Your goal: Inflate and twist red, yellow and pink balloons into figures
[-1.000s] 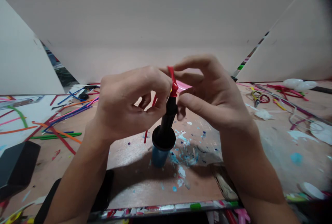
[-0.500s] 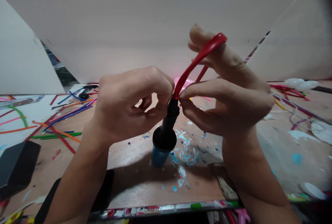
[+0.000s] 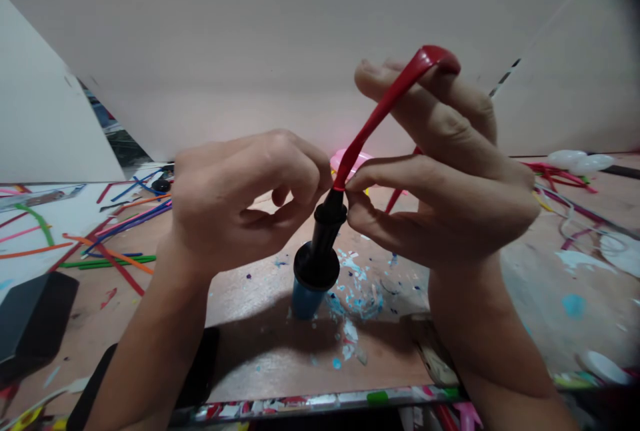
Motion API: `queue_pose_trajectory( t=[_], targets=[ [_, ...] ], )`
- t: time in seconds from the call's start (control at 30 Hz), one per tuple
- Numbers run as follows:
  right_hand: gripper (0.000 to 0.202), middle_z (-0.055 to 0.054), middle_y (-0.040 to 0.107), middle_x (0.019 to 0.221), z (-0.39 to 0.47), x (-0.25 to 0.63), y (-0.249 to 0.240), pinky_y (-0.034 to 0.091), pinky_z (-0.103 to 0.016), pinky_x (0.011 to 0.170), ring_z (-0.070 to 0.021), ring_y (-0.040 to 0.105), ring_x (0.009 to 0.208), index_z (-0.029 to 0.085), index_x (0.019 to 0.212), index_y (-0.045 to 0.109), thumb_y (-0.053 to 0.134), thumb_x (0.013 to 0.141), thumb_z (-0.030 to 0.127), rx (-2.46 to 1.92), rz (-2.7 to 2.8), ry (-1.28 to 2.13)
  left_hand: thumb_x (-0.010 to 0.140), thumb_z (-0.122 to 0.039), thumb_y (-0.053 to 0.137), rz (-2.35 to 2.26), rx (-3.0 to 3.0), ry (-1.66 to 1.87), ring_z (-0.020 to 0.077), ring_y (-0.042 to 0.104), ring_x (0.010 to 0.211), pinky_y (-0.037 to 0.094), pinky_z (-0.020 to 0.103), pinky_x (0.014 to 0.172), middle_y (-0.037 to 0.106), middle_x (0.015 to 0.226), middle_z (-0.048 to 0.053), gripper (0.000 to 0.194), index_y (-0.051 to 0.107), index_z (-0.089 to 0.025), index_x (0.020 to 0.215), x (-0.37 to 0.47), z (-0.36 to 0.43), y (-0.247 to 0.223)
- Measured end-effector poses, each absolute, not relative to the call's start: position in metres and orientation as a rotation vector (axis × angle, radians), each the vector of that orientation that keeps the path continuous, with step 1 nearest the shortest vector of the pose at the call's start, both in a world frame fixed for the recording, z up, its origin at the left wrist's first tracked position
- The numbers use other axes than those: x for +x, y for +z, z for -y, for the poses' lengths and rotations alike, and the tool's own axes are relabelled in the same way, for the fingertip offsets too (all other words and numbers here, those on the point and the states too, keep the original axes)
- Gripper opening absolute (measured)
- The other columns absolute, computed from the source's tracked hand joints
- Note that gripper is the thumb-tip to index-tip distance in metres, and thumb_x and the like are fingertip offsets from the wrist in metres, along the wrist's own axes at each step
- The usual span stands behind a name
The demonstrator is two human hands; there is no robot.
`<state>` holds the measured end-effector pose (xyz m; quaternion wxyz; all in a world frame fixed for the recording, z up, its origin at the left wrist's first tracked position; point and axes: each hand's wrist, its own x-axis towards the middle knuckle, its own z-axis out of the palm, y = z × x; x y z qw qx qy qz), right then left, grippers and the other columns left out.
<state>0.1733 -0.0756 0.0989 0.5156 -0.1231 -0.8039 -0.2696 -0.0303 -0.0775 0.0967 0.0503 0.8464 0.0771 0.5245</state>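
Flecked table below, both hands pinch red balloon (on blk pump).

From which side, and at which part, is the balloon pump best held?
Probably the slim black shaft of the balloon pump, from the near side: the pump stands roughly upright, the shaft is narrow and uncovered there, and the left hand and right hand crowd its nozzle above.

the blue-flecked table carries a pump, coloured strips
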Motion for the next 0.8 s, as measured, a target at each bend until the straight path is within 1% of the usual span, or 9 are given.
queue_pose_trajectory(
  t=[0.07,0.13,0.2,0.3,0.37,0.47,0.57,0.67,0.8],
  targets=[
    [0.012,-0.007,0.061,0.133,0.075,0.173,0.1,0.037,-0.047,0.112,-0.0287,0.053,0.127,0.022,0.079,0.063,0.068,0.077,0.011,-0.278,1.933,-0.66,0.08,-0.008,0.066,-0.291,2.64,1.652,0.0101,0.06,0.064,0.045,0.026,0.051,0.066,0.08,0.0,0.018,0.058,-0.022,0.073,-0.03,0.079,0.098],
    [0.012,-0.003,0.06,0.135,0.076,0.173,0.1,0.036,-0.05,0.112,-0.0297,0.052,0.128,0.024,0.079,0.063,0.068,0.078,0.013,-0.299,1.944,-0.646,0.076,-0.006,0.068,-0.305,2.695,1.792,0.0089,0.058,0.06,0.042,0.025,0.048,0.066,0.079,-0.001,0.019,0.057,-0.022,0.071,-0.029,0.081,0.099],
    [0.013,0.001,0.06,0.135,0.076,0.172,0.099,0.036,-0.052,0.112,-0.0303,0.051,0.129,0.026,0.08,0.063,0.069,0.078,0.015,-0.313,1.944,-0.629,0.075,-0.005,0.068,-0.325,2.739,1.834,0.0065,0.056,0.06,0.04,0.023,0.047,0.066,0.079,-0.004,0.02,0.056,-0.021,0.071,-0.026,0.084,0.098],
    [0.013,-0.001,0.062,0.133,0.075,0.17,0.096,0.039,-0.055,0.11,-0.0306,0.05,0.129,0.026,0.083,0.064,0.071,0.077,0.017,-0.303,1.915,-0.62,0.083,-0.007,0.061,-0.482,2.722,1.835,0.0029,0.055,0.066,0.038,0.022,0.051,0.064,0.081,-0.007,0.019,0.052,-0.017,0.07,-0.022,0.086,0.096],
    [0.012,-0.001,0.062,0.131,0.074,0.169,0.094,0.039,-0.056,0.11,-0.0307,0.049,0.13,0.026,0.083,0.065,0.07,0.078,0.017,-0.307,1.915,-0.593,0.089,-0.009,0.055,-0.513,2.687,1.851,0.0017,0.054,0.067,0.036,0.022,0.052,0.062,0.08,-0.008,0.022,0.05,-0.015,0.069,-0.02,0.087,0.095],
    [0.013,0.001,0.063,0.129,0.073,0.168,0.093,0.038,-0.054,0.113,-0.03,0.049,0.13,0.027,0.079,0.064,0.069,0.078,0.015,-0.311,1.927,-0.527,0.091,-0.01,0.052,-0.437,2.678,1.867,0.0016,0.054,0.065,0.034,0.022,0.05,0.062,0.078,-0.007,0.025,0.049,-0.015,0.067,-0.02,0.084,0.095],
    [0.015,-0.001,0.063,0.129,0.073,0.167,0.094,0.04,-0.051,0.111,-0.0276,0.05,0.128,0.027,0.081,0.064,0.067,0.078,0.012,-0.302,1.935,-0.515,0.082,-0.005,0.059,-0.351,2.716,1.835,0.0014,0.052,0.06,0.033,0.02,0.046,0.063,0.076,-0.007,0.022,0.05,-0.016,0.066,-0.024,0.079,0.097],
    [0.017,-0.002,0.063,0.13,0.076,0.167,0.096,0.043,-0.051,0.109,-0.0272,0.051,0.126,0.027,0.083,0.063,0.064,0.078,0.01,-0.325,1.992,-0.504,0.071,0.0,0.065,-0.329,2.774,1.763,0.0019,0.048,0.055,0.034,0.02,0.042,0.064,0.074,-0.006,0.024,0.05,-0.018,0.067,-0.028,0.077,0.1],
    [0.018,-0.002,0.063,0.129,0.078,0.168,0.097,0.046,-0.049,0.106,-0.0268,0.051,0.126,0.027,0.084,0.062,0.062,0.078,0.009,-0.366,2.05,-0.477,0.07,-0.002,0.067,-0.473,2.797,1.652,0.0056,0.05,0.052,0.035,0.023,0.044,0.062,0.07,-0.004,0.027,0.047,-0.02,0.066,-0.034,0.078,0.101]
  ],
)
